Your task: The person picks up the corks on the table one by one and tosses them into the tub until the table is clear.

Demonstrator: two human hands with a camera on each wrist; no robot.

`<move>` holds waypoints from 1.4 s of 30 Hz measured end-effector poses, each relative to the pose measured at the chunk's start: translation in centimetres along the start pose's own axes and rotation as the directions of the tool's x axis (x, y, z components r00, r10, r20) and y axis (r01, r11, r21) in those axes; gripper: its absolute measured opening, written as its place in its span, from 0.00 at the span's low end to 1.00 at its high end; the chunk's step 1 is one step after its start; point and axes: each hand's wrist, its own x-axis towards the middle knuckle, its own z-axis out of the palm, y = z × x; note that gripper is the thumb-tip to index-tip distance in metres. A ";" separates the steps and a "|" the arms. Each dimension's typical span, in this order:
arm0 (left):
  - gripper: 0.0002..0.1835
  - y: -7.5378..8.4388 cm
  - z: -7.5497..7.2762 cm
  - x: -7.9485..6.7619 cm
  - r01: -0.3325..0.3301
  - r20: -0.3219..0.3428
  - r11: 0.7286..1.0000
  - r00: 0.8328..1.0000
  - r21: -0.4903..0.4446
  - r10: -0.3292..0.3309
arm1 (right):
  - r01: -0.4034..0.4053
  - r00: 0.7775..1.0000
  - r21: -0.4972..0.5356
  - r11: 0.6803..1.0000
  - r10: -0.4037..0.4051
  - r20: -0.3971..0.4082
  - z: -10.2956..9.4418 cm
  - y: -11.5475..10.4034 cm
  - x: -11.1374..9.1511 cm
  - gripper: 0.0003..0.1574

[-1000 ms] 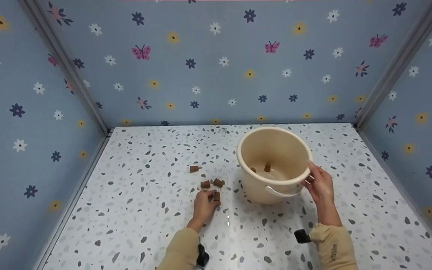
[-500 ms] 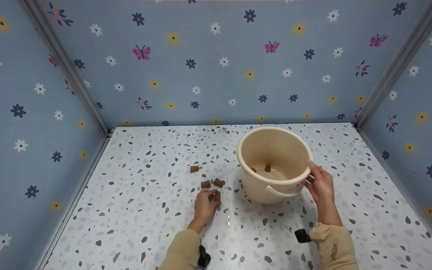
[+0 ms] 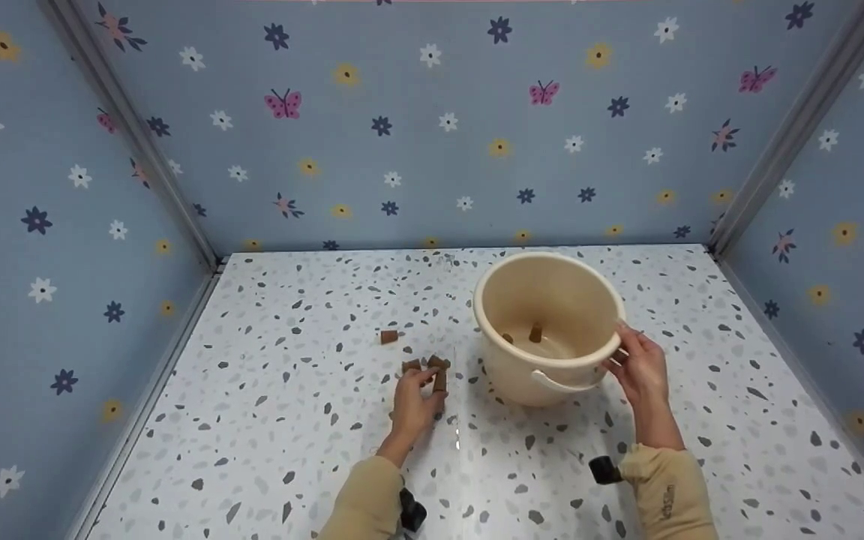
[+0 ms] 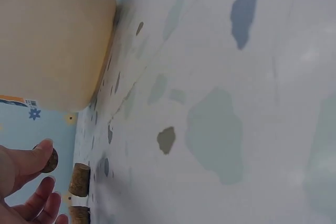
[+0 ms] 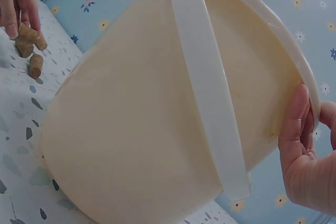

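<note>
My left hand [image 3: 415, 403] pinches a brown cork [image 3: 440, 379] between thumb and fingers. In the left wrist view that cork [image 4: 51, 161] is raised off the surface. Two loose corks lie close beyond the fingers, one of them a cork [image 3: 438, 362] beside the held one; another cork [image 3: 389, 337] lies farther back. To the right stands a cream bucket [image 3: 522, 382], slightly tilted, its near wall facing me. My right hand [image 3: 643, 369] grips the bucket's right rim, thumb and fingers on either side. Inside the bucket are a cork [image 3: 535, 333] and a second one [image 3: 507, 339], partly hidden by the rim.
A white handle [image 5: 210, 82] hangs across the bucket's near side. The speckled white tabletop [image 3: 289, 420] is enclosed by blue flowered panels [image 3: 417, 135] at the back and on both sides.
My left hand has lifted the cork from the tabletop and moved slightly away from me and to the right. The right hand and bucket stay in place.
</note>
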 end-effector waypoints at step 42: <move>0.22 11.3 -2.9 2.4 -0.282 -0.106 0.943 0.958 -0.174 0.267 | 0.018 1.000 0.004 1.000 -0.018 0.012 -0.5 0.5 0.6 0.17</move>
